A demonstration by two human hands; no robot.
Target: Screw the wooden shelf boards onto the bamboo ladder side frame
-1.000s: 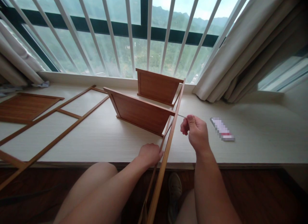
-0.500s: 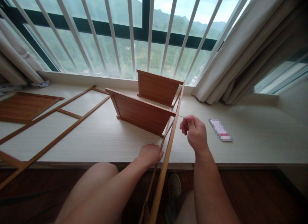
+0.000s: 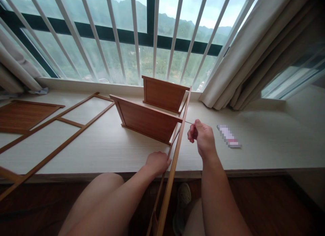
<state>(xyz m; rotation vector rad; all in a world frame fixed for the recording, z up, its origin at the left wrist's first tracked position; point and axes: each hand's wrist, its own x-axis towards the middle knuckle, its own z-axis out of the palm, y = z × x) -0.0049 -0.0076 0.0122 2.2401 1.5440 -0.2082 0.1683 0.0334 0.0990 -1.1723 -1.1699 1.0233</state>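
Though little has changed, the left hand (image 3: 157, 162) still grasps the frame (image 3: 173, 171), while the right hand (image 3: 206, 138) pinches the rod (image 3: 189, 122), keeping it by the panel's (image 3: 149, 119) corner.

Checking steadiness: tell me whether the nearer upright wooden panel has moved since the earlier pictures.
No. The nearer upright wooden panel keeps its place relative to the flat-lying wooden frame; only the whole view has shifted slightly.
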